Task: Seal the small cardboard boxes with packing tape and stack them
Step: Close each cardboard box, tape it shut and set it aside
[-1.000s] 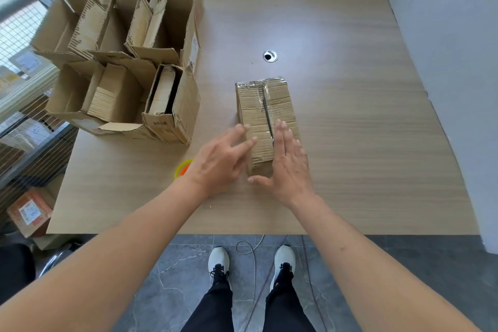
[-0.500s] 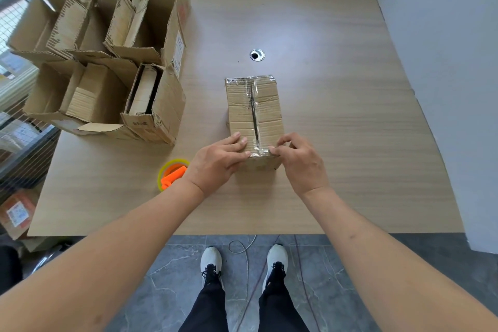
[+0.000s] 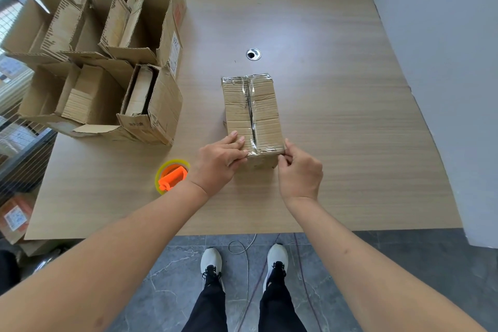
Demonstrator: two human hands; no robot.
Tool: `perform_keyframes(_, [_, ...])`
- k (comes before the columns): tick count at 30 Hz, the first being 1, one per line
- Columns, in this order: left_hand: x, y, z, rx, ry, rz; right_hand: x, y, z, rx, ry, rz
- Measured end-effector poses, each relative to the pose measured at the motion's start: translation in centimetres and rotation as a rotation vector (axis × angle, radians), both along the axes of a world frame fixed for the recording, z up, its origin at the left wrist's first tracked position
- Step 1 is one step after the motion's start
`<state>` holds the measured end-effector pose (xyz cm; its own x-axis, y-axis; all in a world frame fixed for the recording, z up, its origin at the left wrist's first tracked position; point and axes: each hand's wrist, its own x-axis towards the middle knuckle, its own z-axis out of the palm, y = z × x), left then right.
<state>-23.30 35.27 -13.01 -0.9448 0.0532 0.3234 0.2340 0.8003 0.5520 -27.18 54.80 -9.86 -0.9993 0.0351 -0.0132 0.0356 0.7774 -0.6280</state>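
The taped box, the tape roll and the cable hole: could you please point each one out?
taped box [image 3: 265, 105], head view, right top flap.
tape roll [image 3: 172, 177], head view, orange core.
cable hole [image 3: 253, 54], head view, metal ring.

Sealed boxes: 1 [image 3: 252, 110] (taped along the top seam).
Open boxes: a cluster [image 3: 107, 48] at the table's left; exact count cannot be told, at least 5.
Tape rolls: 1 [image 3: 172, 176].
Hands: 2, left [image 3: 217, 163] and right [image 3: 299, 174].
Table holes: 1 [image 3: 253, 54].
Shoes: 2 [image 3: 211, 260].
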Motion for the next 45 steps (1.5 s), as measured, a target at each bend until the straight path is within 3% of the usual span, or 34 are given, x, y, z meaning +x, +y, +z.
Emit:
perform_keyframes(4, [-0.1, -0.4, 0.4, -0.003, -0.052, -0.060, 0.3, -0.7, 1.0, 0.013, -0.030, -0.029])
perform_keyframes(8, [-0.5, -1.6, 1.2, -0.066, -0.123, -0.183, -0.3, 0.2, 0.5, 0.044, 0.037, 0.074])
perform_keyframes(13, [-1.0, -0.7, 1.4, -0.071, -0.147, -0.139, -0.2, 0.0, 1.0, 0.108, -0.050, 0.168])
perform_keyframes(16, [-1.4, 1.5, 2.4, -0.090, -0.202, -0.153, 0.0, 0.1, 1.6, 0.214, -0.122, 0.168])
perform_keyframes(19, [-2.5, 2.9, 3.1, -0.120, -0.334, -0.324, 0.0, 1.0, 2.1, 0.310, -0.185, 0.160])
perform_keyframes(22, [-3.1, 2.9, 3.2, -0.013, -0.405, -0.281, -0.2, 2.0, 2.3, 0.412, -0.175, 0.173])
perform_keyframes(29, [-5.1, 2.9, 4.0, 0.034, -0.308, -0.224, -1.8, 2.0, 3.1, 0.511, -0.166, 0.279])
perform_keyframes(32, [-6.8, 2.7, 4.5, -0.096, -0.311, -0.137, -2.9, 2.3, 3.8, 0.491, -0.240, 0.314])
perform_keyframes(38, [-7.6, 1.6, 4.3, -0.372, -0.546, -0.059, -5.8, 3.1, 3.6, 0.447, -0.299, 0.335])
perform_keyframes(45, [-6.6, 3.3, 4.9, -0.543, -0.570, 0.010, -5.1, 2.9, 2.5, 0.597, -0.075, 0.392])
